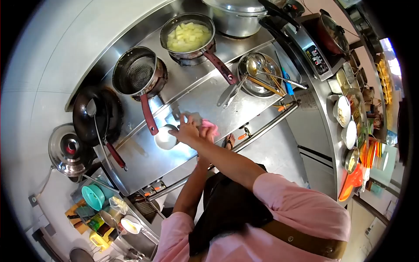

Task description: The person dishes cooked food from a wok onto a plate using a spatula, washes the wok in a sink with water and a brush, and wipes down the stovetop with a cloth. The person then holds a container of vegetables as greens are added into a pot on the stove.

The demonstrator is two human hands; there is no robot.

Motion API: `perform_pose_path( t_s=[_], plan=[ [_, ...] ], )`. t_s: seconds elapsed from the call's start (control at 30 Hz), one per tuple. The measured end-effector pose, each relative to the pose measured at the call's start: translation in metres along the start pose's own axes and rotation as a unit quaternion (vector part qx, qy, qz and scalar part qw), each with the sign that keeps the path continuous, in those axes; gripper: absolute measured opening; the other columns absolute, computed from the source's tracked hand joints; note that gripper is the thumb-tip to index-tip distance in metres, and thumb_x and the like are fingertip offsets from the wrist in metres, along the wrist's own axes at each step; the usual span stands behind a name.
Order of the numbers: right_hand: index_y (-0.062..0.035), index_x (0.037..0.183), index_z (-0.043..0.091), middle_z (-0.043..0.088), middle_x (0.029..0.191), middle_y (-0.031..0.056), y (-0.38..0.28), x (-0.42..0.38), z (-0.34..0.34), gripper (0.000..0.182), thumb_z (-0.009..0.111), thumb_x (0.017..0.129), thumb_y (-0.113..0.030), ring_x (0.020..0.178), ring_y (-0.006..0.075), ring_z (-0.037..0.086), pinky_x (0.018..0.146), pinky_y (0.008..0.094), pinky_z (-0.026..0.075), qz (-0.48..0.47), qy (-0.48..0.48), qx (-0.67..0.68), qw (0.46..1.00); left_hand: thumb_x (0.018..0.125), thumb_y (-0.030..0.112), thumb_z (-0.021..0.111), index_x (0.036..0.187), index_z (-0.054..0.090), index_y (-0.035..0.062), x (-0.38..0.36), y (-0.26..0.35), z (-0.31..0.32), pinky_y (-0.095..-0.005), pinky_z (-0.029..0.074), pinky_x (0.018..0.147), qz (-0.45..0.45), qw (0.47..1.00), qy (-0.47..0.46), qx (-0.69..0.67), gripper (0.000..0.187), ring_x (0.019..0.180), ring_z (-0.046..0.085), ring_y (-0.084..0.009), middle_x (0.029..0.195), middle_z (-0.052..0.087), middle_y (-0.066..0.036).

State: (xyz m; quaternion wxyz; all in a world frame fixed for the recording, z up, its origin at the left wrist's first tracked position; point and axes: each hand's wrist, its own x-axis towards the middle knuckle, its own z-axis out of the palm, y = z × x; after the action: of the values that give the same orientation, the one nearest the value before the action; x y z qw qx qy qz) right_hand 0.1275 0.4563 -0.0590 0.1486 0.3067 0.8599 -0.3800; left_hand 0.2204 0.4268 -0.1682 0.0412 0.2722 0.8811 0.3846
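My right hand (187,128) reaches across the steel counter (144,153), with its thumb side against a small white bowl (165,138) and its fingertips by a small grey object (194,117). Whether it grips either one is unclear. My left hand (207,134) lies mostly hidden under the right forearm and holds a pink cloth (209,127) on the counter. Both arms wear pink sleeves.
On the burners stand a pot of pale cut vegetables (188,36), an empty red-handled saucepan (139,72), a black wok with a ladle (92,114) and a large steel pot (238,17). A steel basin of utensils (261,76) sits to the right, and a lid (67,149) and tubs to the left.
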Motion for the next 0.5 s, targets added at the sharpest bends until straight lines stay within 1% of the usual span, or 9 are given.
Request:
perform_pose_path(
  t_s=[0.03,0.1,0.13,0.2,0.23,0.27,0.37,0.4,0.5],
  plan=[
    [-0.0106,0.142,0.049,0.049,0.139,0.0245,0.007,-0.005,-0.008,0.081,0.071,0.08,-0.058,0.128,0.0493,0.042,0.103,0.0602,0.038,-0.035,-0.008,0.018,0.999,0.093,0.024,0.062,0.137,0.059,0.0119,0.012,-0.006,0.004,-0.0453,0.032,0.113,-0.028,0.999,0.013,-0.007,0.047,0.135,0.044,-0.0344,0.144,0.05,-0.013],
    [-0.0118,0.1,0.074,0.07,0.104,0.0155,0.047,-0.007,-0.041,0.038,0.064,0.089,-0.047,0.104,0.0364,0.063,0.09,0.0483,0.049,0.014,0.046,0.219,0.975,0.095,0.021,0.06,0.139,0.055,0.0075,0.037,-0.018,0.013,-0.0459,0.035,0.11,-0.085,0.995,0.042,-0.023,0.046,0.129,0.049,-0.0371,0.143,0.049,-0.019],
    [-0.0061,0.103,0.069,0.068,0.097,0.0173,0.062,-0.012,-0.072,0.034,0.068,0.089,-0.037,0.09,0.0307,0.063,0.079,0.0429,0.051,0.047,0.135,0.289,0.946,0.096,0.019,0.059,0.14,0.052,0.0048,0.058,0.001,-0.005,-0.0448,0.039,0.107,-0.085,0.995,0.058,0.011,0.047,0.125,0.052,-0.0395,0.141,0.049,-0.022],
    [0.0005,0.107,0.06,0.065,0.089,0.0178,0.12,0.011,-0.1,0.038,0.073,0.086,-0.028,0.086,0.0316,0.062,0.077,0.042,0.05,0.044,0.332,0.348,0.876,0.096,0.017,0.059,0.14,0.05,0.0016,0.09,0.016,-0.022,-0.0446,0.045,0.102,-0.083,0.99,0.108,0.042,0.048,0.12,0.055,-0.0427,0.138,0.05,-0.025],
    [0.0047,0.114,0.051,0.061,0.083,0.0175,0.134,0.028,-0.11,0.047,0.075,0.084,-0.023,0.079,0.0329,0.06,0.077,0.0437,0.048,0.065,0.444,0.23,0.863,0.096,0.017,0.06,0.139,0.05,0.0011,0.104,0.016,-0.02,-0.0454,0.047,0.099,-0.078,0.986,0.143,0.036,0.047,0.119,0.056,-0.0434,0.136,0.051,-0.025],
    [0.0055,0.119,0.047,0.064,0.089,0.0222,0.139,0.044,-0.115,0.06,0.078,0.079,-0.027,0.082,0.0379,0.063,0.083,0.0449,0.049,0.139,0.423,0.271,0.853,0.096,0.019,0.059,0.138,0.052,0.0037,0.118,0.016,-0.019,-0.0448,0.045,0.101,-0.106,0.981,0.164,0.017,0.045,0.121,0.054,-0.0424,0.138,0.05,-0.021],
    [0.0047,0.123,0.045,0.067,0.094,0.0262,0.146,0.08,-0.105,0.068,0.079,0.075,-0.029,0.091,0.042,0.066,0.086,0.0461,0.049,0.224,0.321,0.341,0.855,0.095,0.018,0.059,0.135,0.056,0.0045,0.158,0.005,-0.01,-0.0445,0.045,0.1,-0.075,0.983,0.163,0.047,0.042,0.12,0.054,-0.0416,0.134,0.053,-0.02],
    [0.004,0.118,0.049,0.068,0.095,0.0278,0.147,0.081,-0.107,0.063,0.078,0.073,-0.029,0.094,0.0444,0.067,0.086,0.0473,0.051,0.205,0.317,0.343,0.86,0.095,0.017,0.058,0.132,0.06,0.0055,0.172,0.001,-0.003,-0.044,0.045,0.1,-0.029,0.984,0.167,0.047,0.039,0.119,0.055,-0.0404,0.132,0.055,-0.02],
    [0.0031,0.111,0.052,0.068,0.089,0.0261,0.178,0.083,-0.109,0.05,0.073,0.074,-0.023,0.088,0.044,0.068,0.081,0.0487,0.052,0.211,0.26,0.327,0.884,0.096,0.017,0.056,0.126,0.064,0.0082,0.196,0.01,0.016,-0.0442,0.046,0.099,0.071,0.988,0.137,0.029,0.032,0.117,0.057,-0.0381,0.127,0.06,-0.018]
  ],
)
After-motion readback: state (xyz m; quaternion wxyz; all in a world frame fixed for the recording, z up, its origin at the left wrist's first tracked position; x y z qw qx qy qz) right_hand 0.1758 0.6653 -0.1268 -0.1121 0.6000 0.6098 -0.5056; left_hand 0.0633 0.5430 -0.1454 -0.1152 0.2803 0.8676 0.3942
